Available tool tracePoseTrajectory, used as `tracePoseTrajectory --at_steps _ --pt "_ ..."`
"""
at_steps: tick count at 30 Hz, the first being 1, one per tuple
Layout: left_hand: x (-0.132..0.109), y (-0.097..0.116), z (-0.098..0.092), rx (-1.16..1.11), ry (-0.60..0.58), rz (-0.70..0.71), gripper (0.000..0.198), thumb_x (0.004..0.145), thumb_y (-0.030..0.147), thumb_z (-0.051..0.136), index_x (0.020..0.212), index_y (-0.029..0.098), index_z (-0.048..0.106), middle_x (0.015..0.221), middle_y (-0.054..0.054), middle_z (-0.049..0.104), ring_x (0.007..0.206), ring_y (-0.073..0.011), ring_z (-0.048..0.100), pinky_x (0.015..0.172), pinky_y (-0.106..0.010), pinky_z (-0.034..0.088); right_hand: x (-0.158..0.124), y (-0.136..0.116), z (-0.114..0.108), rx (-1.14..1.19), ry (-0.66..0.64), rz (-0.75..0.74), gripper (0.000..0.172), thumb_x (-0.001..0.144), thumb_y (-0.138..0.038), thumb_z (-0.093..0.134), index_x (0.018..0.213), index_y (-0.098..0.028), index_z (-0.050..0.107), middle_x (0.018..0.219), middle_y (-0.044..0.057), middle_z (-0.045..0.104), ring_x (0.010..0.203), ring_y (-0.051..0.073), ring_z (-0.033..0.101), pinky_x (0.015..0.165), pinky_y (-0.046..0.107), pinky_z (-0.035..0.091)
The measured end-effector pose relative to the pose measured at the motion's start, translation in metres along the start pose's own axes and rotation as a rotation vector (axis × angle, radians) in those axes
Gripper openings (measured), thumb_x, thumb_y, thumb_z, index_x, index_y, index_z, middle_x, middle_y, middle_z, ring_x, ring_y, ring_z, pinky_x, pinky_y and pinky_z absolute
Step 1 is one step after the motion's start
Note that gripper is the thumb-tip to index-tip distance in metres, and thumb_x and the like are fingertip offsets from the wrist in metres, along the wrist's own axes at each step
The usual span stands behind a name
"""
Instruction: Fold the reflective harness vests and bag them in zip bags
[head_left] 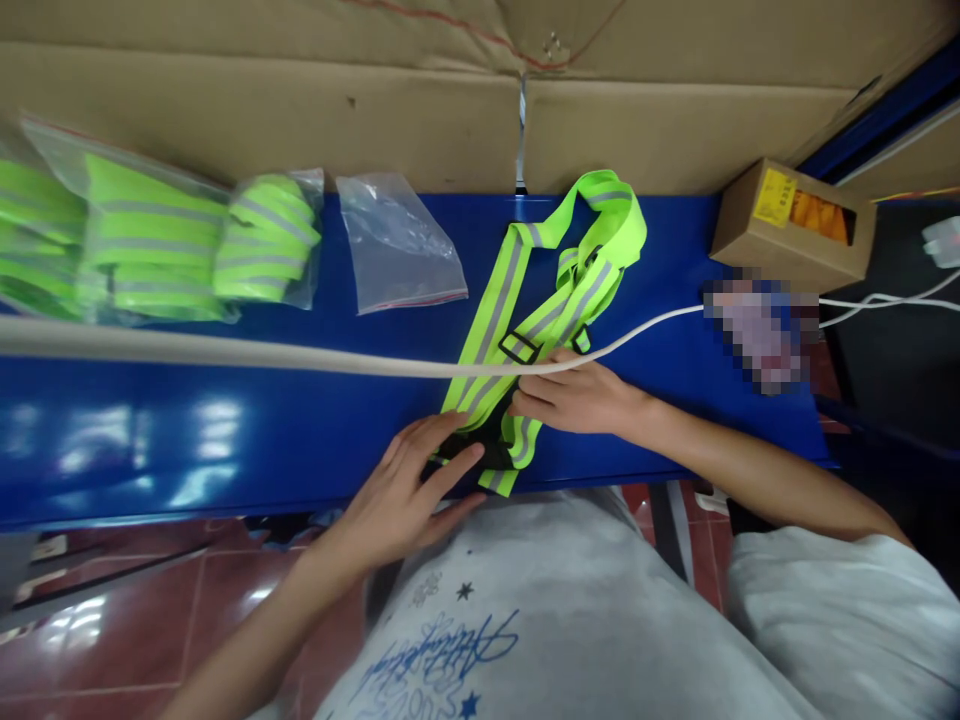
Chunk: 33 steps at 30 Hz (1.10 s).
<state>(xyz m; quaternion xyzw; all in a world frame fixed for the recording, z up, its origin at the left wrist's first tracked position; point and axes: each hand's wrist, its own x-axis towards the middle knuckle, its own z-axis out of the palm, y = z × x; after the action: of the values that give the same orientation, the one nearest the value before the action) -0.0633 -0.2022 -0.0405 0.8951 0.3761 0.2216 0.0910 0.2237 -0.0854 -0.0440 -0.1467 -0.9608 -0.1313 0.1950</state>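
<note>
Yellow-green reflective straps (499, 300) with grey stripes and black buckles lie in a loose bundle on the blue table (300, 430). My left hand (420, 480) rests on a black part (484, 445) at the near end of the straps, its fingers spread. The fingers of my right hand (577, 395) are curled round the straps beside a black buckle (519, 347). A white cable (360, 362) passes across the view above the straps and my right fingers.
Clear bags (157, 240) of folded reflective straps lie at the left. A flat clear bag (401, 245) is behind the cable. An open cardboard box (757, 225) with orange contents and a blurred-out object (761, 335) are at the right. Cardboard (262, 130) lines the back.
</note>
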Motion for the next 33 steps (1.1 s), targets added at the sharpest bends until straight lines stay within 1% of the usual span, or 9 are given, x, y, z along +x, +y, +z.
tracePoseTrajectory --at_steps 3,5,8,10,14,21,25,29,33 --pt "-0.006 0.004 0.0 0.022 0.014 -0.066 0.051 0.099 0.022 0.075 0.144 0.011 0.053 0.154 -0.027 0.053 0.14 -0.0376 0.06 0.104 -0.051 0.065 -0.011 -0.03 -0.022 0.201 0.023 0.166 0.017 0.111 -0.027 0.059 0.106 -0.017 0.073 0.095 0.004 0.074 0.088 0.018 0.064 0.083 0.034 0.051" --pt "-0.008 0.005 0.001 0.015 0.01 -0.064 0.052 0.099 0.021 0.075 0.145 0.01 0.053 0.152 -0.027 0.057 0.139 -0.0363 0.062 0.105 -0.05 0.065 -0.017 -0.053 -0.034 0.34 0.013 0.293 0.035 0.112 -0.043 0.055 0.118 -0.013 0.073 0.114 0.011 0.076 0.107 0.022 0.068 0.099 0.036 0.054" --pt "-0.009 0.002 0.003 0.01 -0.001 0.006 0.052 0.101 0.025 0.075 0.147 0.012 0.053 0.146 -0.023 0.064 0.137 -0.033 0.064 0.115 -0.053 0.057 -0.025 -0.08 -0.041 0.38 -0.099 0.368 0.071 0.106 -0.069 0.052 0.143 -0.01 0.064 0.14 0.018 0.07 0.136 0.03 0.062 0.119 0.046 0.048" --pt "-0.009 0.0 0.003 -0.005 -0.015 0.02 0.054 0.101 0.029 0.075 0.148 0.014 0.053 0.145 -0.022 0.067 0.136 -0.0315 0.065 0.123 -0.057 0.048 -0.027 -0.092 -0.04 0.328 -0.152 0.378 0.078 0.103 -0.073 0.055 0.155 -0.015 0.056 0.148 0.019 0.066 0.144 0.033 0.058 0.124 0.053 0.043" --pt "-0.011 0.0 0.002 -0.014 -0.007 -0.038 0.057 0.102 0.032 0.075 0.152 0.018 0.051 0.14 -0.018 0.072 0.137 -0.0332 0.063 0.127 -0.06 0.034 -0.024 -0.106 -0.031 0.178 -0.194 0.375 0.065 0.106 -0.057 0.064 0.163 -0.03 0.048 0.148 0.02 0.066 0.146 0.034 0.058 0.123 0.058 0.039" --pt "-0.013 0.002 0.004 0.106 -0.062 -0.069 0.066 0.102 0.036 0.073 0.159 0.013 0.047 0.145 -0.025 0.064 0.128 -0.0387 0.063 0.11 -0.055 0.045 -0.023 -0.107 -0.027 0.228 -0.201 0.388 0.064 0.105 -0.055 0.065 0.16 -0.024 0.055 0.151 0.021 0.064 0.145 0.036 0.056 0.12 0.059 0.044" --pt "-0.016 0.001 0.004 0.091 -0.092 -0.027 0.067 0.103 0.029 0.07 0.163 0.016 0.044 0.137 -0.018 0.07 0.121 -0.034 0.064 0.108 -0.049 0.046 -0.028 -0.106 -0.027 0.29 -0.155 0.374 0.055 0.103 -0.032 0.067 0.156 -0.017 0.059 0.146 0.017 0.068 0.135 0.032 0.062 0.119 0.053 0.049" --pt "-0.017 -0.002 0.0 0.094 -0.122 0.036 0.051 0.103 0.02 0.066 0.153 0.019 0.057 0.131 -0.011 0.074 0.12 -0.0307 0.065 0.107 -0.046 0.046 -0.028 -0.104 -0.029 0.329 -0.051 0.387 0.046 0.1 -0.015 0.061 0.145 -0.012 0.068 0.131 0.013 0.077 0.124 0.028 0.069 0.112 0.046 0.056" --pt "-0.008 -0.001 0.001 -0.016 -0.039 0.036 0.032 0.109 0.026 0.058 0.139 0.018 0.064 0.127 -0.012 0.073 0.114 -0.0269 0.067 0.098 -0.043 0.052 -0.026 -0.098 -0.033 0.434 0.018 0.462 0.036 0.104 -0.014 0.056 0.136 -0.013 0.072 0.124 0.009 0.08 0.116 0.024 0.073 0.105 0.042 0.061"
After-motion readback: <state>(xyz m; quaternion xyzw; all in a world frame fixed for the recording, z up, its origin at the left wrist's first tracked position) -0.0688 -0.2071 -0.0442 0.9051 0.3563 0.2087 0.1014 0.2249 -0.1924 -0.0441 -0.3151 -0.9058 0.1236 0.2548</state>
